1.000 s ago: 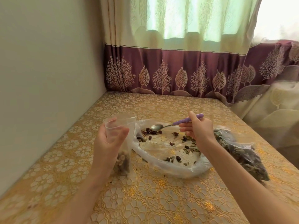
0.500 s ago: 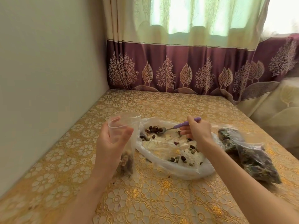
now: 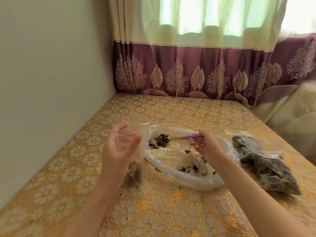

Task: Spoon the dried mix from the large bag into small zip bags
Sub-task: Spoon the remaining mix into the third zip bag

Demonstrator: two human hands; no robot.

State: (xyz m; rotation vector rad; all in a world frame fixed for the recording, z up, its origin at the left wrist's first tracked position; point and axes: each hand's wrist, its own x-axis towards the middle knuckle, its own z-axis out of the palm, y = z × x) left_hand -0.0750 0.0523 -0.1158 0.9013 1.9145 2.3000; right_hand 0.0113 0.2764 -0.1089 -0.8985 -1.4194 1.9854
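Left hand point(image 3: 118, 151): its grip holds the small zip bag point(image 3: 135, 151) upright, mouth open.
Right hand point(image 3: 207, 147): its grip pinches the purple spoon point(image 3: 181, 138), heaped with dried mix.
Large bag point(image 3: 184, 177): lies open on the tabletop point(image 3: 171, 211), between both hands.

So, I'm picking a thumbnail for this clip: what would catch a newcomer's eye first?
Probably the left hand holding a clear small zip bag open at centre, and the right hand dipping a purple-handled metal spoon into dark dried mix on the wide white plastic bag. Behind, a maroon tree-patterned curtain fills the background.
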